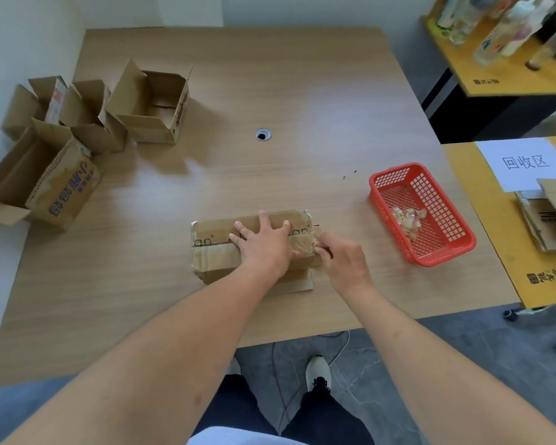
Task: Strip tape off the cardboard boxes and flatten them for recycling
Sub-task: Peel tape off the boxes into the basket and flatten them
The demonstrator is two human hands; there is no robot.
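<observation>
Your left hand is lying flat on top of the closed box, with the fingers spread out straight and pressing down. Your right hand is pinching the shiny clear tape at the right end of the box, with the fingers curled tight around it. The box is brown cardboard, shaped like a brick, and it is sitting near the front middle of the smooth wooden table. A loose flap is sticking out flat under its near side.

To the right, near the box, a red plastic basket full of little square holes is holding a crinkly ball of clear tape. Far to the left, four open cardboard boxes are standing close together with their flaps up. On the side table at the right, flat cardboard is lying beside a white paper sign.
</observation>
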